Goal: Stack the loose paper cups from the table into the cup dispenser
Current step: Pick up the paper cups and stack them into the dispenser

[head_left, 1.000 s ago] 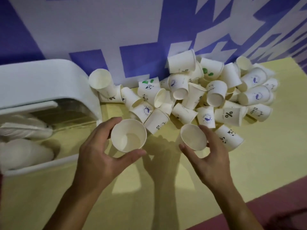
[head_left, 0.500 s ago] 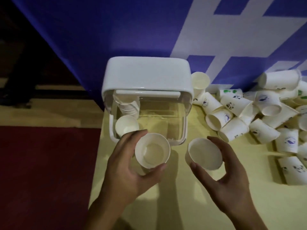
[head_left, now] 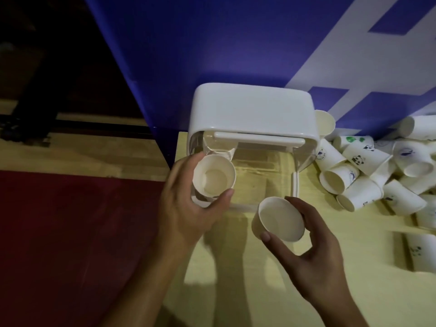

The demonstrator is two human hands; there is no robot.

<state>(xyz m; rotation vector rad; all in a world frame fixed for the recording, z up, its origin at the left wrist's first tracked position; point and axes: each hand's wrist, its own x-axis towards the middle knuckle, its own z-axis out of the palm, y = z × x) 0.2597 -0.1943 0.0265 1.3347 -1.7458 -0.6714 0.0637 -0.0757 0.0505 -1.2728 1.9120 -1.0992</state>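
Observation:
A white cup dispenser [head_left: 250, 109] with a clear open front stands at the table's far left against the wall. My left hand [head_left: 186, 208] grips a white paper cup [head_left: 213, 177], mouth up, over the dispenser's left front corner, above a stack of cups whose top is mostly hidden. My right hand [head_left: 313, 251] holds a second paper cup [head_left: 279, 218], mouth up, just in front of the dispenser's tray. A pile of loose paper cups [head_left: 368, 175] lies on the table to the right.
The yellow table [head_left: 354, 291] ends just left of the dispenser, with a red floor [head_left: 70, 232] below. A blue and white wall [head_left: 236, 43] rises right behind the dispenser. One cup [head_left: 325, 121] sits behind the dispenser's right side.
The view has swung left from the cup pile to the dispenser. My left hand has carried its cup onto the dispenser's left front corner; my right hand trails behind with its cup.

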